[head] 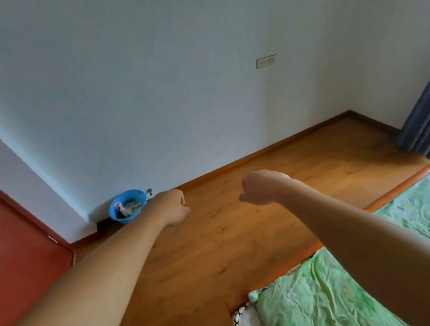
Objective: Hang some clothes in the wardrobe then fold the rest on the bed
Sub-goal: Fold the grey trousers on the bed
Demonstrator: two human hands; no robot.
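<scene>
Bed (316,301) | left hand (172,207), right hand (261,187) — fingers curled, empty | blue basin (124,220) — cloth (131,206) inside

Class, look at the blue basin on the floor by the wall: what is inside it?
Crumpled cloth, pinkish and pale patterned pieces, lies in the blue basin. Anything beneath is hidden by the cloth and the basin's near wall.

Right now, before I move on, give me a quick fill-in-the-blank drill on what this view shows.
1. The round basin is coloured ____.
2. The bed sheet is coloured ____.
3. The left hand and the right hand are both curled into fists and hold ____.

Missing words: blue; green; nothing.
</scene>
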